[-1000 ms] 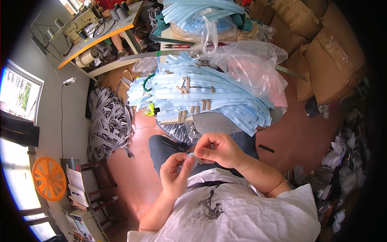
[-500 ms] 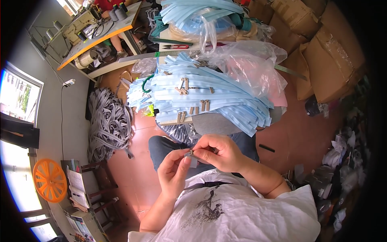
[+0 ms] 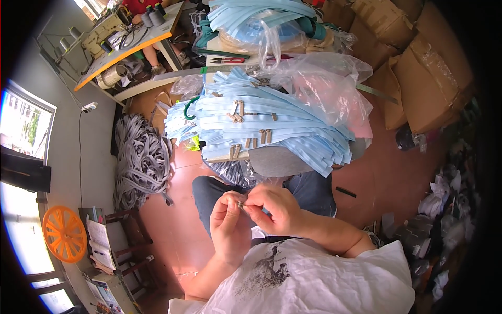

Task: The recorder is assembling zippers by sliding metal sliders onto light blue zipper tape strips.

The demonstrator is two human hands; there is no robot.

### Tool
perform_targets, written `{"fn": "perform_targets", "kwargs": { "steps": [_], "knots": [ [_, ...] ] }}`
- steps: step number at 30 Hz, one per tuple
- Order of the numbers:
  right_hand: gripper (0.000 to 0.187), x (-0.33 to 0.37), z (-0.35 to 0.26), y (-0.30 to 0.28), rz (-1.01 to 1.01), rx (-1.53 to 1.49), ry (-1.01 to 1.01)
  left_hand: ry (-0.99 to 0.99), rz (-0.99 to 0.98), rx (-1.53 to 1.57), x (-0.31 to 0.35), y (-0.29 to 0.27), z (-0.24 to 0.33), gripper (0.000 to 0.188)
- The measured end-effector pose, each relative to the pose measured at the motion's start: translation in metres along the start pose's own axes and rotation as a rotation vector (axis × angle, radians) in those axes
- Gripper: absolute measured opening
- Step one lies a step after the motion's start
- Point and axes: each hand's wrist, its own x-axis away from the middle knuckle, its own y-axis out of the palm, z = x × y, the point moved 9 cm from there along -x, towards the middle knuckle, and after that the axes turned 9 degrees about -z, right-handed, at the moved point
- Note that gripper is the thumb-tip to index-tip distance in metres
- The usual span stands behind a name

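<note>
Over my lap, my left hand [image 3: 228, 222] and my right hand [image 3: 274, 209] meet fingertip to fingertip. Between them is a small metal piece [image 3: 240, 204], pinched by thumb and finger from both sides; it is too small to tell its exact kind. Beyond my knees lies a thick spread of light-blue zipper tapes [image 3: 225, 128]. Several small metal pieces [image 3: 265, 136], brownish and oblong, rest on these strips in little groups.
Clear plastic bags [image 3: 334, 73] cover the pile's far right. Grey strips [image 3: 138, 162] heap on the floor at left. Cardboard boxes [image 3: 423, 78] stand at far right, and a person sits behind a sewing table [image 3: 130, 49] at far left. Red-handled snips [image 3: 230, 60] lie beyond the pile.
Both hands have come slightly closer to my body and a little left, still pinched together. The greyish flap below the fingers no longer shows. The blue pile has stayed in place.
</note>
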Motion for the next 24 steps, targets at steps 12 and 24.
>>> {"fn": "perform_targets", "kwargs": {
  "steps": [12,24],
  "knots": [
    [0.021,-0.007,-0.001,-0.017,0.008,-0.141,0.100,0.063,-0.120,-0.188,-0.003,0.002,0.009,0.008],
    [0.016,-0.001,0.016,0.000,-0.119,-0.170,0.193,0.389,-0.049,-0.481,0.005,0.005,0.029,0.008]
  ]
}}
